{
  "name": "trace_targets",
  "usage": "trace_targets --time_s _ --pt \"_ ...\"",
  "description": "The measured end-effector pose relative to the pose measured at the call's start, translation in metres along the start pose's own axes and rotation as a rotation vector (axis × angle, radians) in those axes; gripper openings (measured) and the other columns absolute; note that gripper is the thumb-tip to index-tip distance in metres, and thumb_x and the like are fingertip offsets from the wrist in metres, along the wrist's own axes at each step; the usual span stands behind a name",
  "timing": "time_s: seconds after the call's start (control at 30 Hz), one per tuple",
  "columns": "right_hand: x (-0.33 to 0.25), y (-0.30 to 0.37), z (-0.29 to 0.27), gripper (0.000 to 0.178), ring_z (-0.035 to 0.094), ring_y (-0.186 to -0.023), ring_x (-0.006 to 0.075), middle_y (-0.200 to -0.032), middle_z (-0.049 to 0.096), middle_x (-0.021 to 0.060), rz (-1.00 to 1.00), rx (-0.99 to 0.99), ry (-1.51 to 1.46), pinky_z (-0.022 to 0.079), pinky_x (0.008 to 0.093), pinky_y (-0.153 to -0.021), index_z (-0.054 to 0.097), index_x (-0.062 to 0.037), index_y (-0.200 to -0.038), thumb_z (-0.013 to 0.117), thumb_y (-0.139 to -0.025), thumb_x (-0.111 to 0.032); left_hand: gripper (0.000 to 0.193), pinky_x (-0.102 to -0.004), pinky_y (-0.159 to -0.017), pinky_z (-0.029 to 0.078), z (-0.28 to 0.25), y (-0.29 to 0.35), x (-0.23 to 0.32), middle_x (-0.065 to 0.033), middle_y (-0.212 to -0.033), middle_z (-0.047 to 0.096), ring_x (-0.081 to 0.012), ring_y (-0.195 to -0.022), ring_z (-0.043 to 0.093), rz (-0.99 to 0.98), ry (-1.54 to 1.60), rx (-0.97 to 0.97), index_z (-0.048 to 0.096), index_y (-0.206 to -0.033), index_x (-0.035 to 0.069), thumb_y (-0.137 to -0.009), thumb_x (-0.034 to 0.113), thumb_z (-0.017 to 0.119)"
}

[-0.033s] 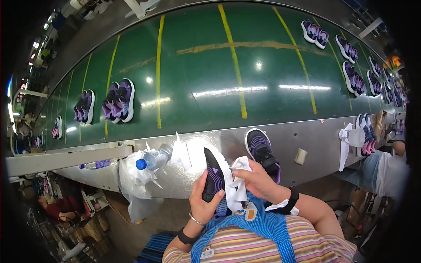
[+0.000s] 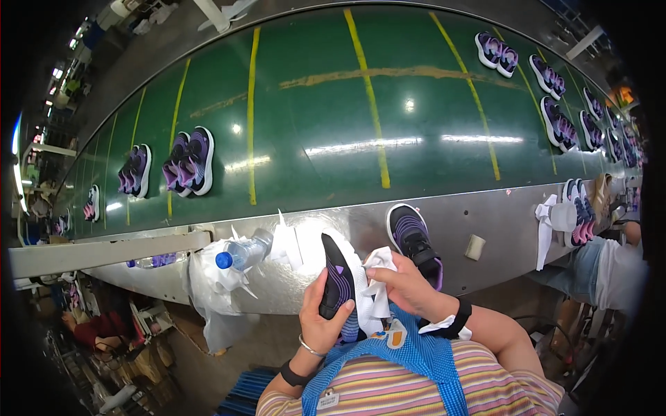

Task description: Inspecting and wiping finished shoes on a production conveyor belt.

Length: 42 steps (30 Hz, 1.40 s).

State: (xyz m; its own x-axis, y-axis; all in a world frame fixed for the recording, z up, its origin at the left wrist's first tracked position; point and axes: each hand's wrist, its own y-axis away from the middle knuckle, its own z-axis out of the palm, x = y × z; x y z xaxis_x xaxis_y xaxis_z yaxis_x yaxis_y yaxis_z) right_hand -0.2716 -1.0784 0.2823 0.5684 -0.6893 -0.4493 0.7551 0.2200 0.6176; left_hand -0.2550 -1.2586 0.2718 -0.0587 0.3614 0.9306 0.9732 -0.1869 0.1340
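Note:
My left hand (image 2: 320,320) grips a black and purple sneaker (image 2: 338,274) from its side, thumb across the upper. Its white sole faces right, and its lower end is against my blue apron (image 2: 423,357). My right hand (image 2: 406,284) pinches a crumpled white cloth (image 2: 380,259) between thumb and fingers, close against the edge of the sole. Part of the cloth hangs down along the sole. Just beyond my right hand, the matching sneaker (image 2: 411,229) lies on the metal ledge, its heel end partly behind the hand.
Ahead runs a green conveyor belt (image 2: 312,111) with yellow lines, carrying shoe pairs left and right. On the metal ledge (image 2: 444,215) lie a small pale block (image 2: 475,247) and, leftward, a blue-capped bottle (image 2: 243,253) on white plastic. A white bar (image 2: 104,253) crosses at left; another person (image 2: 603,274) is at right.
The belt's yellow lines and the shoes on it have shifted very slightly. Both hands, the sneaker and the cloth look practically the same.

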Motion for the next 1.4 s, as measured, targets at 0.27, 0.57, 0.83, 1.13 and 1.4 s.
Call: trace_targets --time_s 0.27,0.57,0.83,1.13,1.4 --pt "-0.004 0.001 -0.002 0.025 0.054 -0.085 0.012 -0.091 0.055 0.005 -0.022 -0.002 -0.042 0.045 0.0262 -0.074 0.049 -0.0013 -0.101 0.058 -0.079 -0.004 0.063 -0.0305 -0.083 0.041 0.003 -0.004 0.017 -0.0142 -0.104 0.05 -0.0225 -0.095 0.05 0.054 -0.076 0.011 0.043 -0.124 0.003 -0.067 0.01 0.069" --pt "-0.006 -0.002 -0.003 0.023 0.056 -0.082 0.0112 -0.089 0.057 0.0052 -0.04 0.025 -0.048 0.045 0.0245 -0.071 0.051 0.0005 -0.101 0.057 -0.08 -0.004 0.063 -0.0302 -0.081 0.041 0.006 -0.006 0.022 -0.0129 -0.101 0.049 -0.0217 -0.093 0.05 0.082 -0.136 -0.003 0.043 -0.125 0.005 -0.068 0.011 0.069" --pt "0.002 -0.005 -0.013 0.022 0.055 -0.083 0.012 -0.09 0.057 0.0055 -0.045 -0.024 -0.085 0.044 0.0256 -0.074 0.051 0.0014 -0.1 0.055 -0.079 -0.002 0.062 -0.0298 -0.08 0.042 0.009 -0.004 0.019 -0.0123 -0.1 0.048 -0.0207 -0.091 0.05 0.048 -0.119 -0.012 0.043 -0.125 0.005 -0.069 0.012 0.068" --pt "0.0 -0.004 -0.008 0.018 0.053 -0.08 0.0113 -0.086 0.054 0.0041 -0.022 -0.001 -0.047 0.042 0.0258 -0.073 0.051 -0.0003 -0.096 0.056 -0.079 -0.005 0.063 -0.03 -0.08 0.042 0.009 -0.002 0.018 -0.0118 -0.1 0.048 -0.0206 -0.091 0.05 0.032 -0.141 -0.015 0.042 -0.126 0.006 -0.068 0.011 0.068" --pt "0.002 -0.01 -0.01 0.015 0.052 -0.077 0.0107 -0.082 0.054 0.0036 -0.008 0.004 -0.042 0.041 0.0247 -0.07 0.052 -0.0005 -0.093 0.054 -0.078 -0.003 0.063 -0.0299 -0.08 0.042 0.01 -0.002 0.02 -0.0119 -0.1 0.048 -0.0206 -0.092 0.05 0.033 -0.129 -0.015 0.042 -0.126 0.006 -0.068 0.01 0.068"
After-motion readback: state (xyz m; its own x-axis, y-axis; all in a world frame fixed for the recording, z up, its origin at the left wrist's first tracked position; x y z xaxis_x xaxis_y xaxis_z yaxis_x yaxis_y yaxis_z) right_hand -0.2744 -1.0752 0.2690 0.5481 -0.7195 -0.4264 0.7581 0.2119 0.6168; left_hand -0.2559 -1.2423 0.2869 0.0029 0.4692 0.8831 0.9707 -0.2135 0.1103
